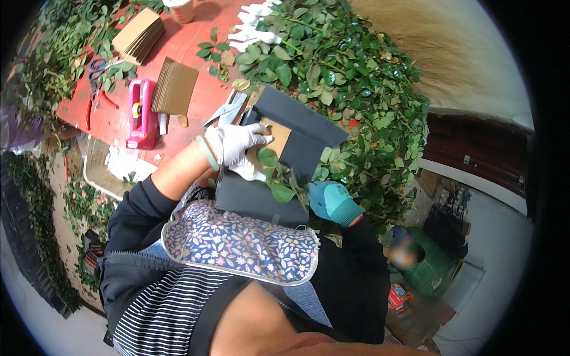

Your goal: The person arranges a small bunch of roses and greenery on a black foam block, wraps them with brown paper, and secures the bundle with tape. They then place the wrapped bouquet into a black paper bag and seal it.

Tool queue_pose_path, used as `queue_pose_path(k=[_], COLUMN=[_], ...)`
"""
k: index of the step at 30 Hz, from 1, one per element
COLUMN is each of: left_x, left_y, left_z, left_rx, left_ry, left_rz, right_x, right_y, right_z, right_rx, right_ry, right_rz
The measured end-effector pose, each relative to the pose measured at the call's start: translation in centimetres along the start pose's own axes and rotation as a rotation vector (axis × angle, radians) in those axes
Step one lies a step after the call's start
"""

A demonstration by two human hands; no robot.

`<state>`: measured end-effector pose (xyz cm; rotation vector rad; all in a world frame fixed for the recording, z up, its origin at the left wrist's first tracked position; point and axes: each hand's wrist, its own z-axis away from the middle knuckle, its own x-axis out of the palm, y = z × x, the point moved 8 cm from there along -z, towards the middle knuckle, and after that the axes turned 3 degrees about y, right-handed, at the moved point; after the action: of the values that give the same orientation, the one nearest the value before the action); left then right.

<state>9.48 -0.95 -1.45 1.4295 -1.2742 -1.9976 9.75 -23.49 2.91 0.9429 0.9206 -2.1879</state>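
In a white glove, my left hand rests with its fingers on a brown cardboard piece, which lies over black corrugated sheet. A white tapered shape beneath the palm may be its thumb or a wrapped flower head. From there a leafy green stem runs towards my right hand, gloved in blue. That hand is curled at the sheet's right edge beside the leaves; its fingertips and any grip are hidden. Scissor-like metal blades lie just beyond my left hand.
Leafy stems are heaped at the right, some with white-wrapped heads. On the red table are a pink tape dispenser, cardboard stacks, blue-handled scissors, red-handled cutters and a cup. A plastic bin sits left.
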Motion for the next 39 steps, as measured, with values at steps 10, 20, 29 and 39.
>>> queue_pose_path(k=[10,20,29,39], left_x=[0.4,0.2,6.3,0.2], left_y=[2.2,3.2,-2.5,3.0], left_z=[0.1,0.2,-0.6,-0.6], left_rx=[-0.066,-0.134,0.199,0.103], left_ry=[-0.016,-0.004,0.045,0.068], left_rz=[-0.265,-0.196,-0.485,0.204], right_x=[-22.7,-16.9,-21.3,-6.5], right_y=[5.6,18.8,-5.6,6.8], right_z=[-8.3,-19.3,-1.9,5.7], right_rx=[0.078,0.395,-0.331,0.144], right_ry=[0.708,0.289,0.697,0.252], right_rz=[0.306,0.513,0.567,0.161])
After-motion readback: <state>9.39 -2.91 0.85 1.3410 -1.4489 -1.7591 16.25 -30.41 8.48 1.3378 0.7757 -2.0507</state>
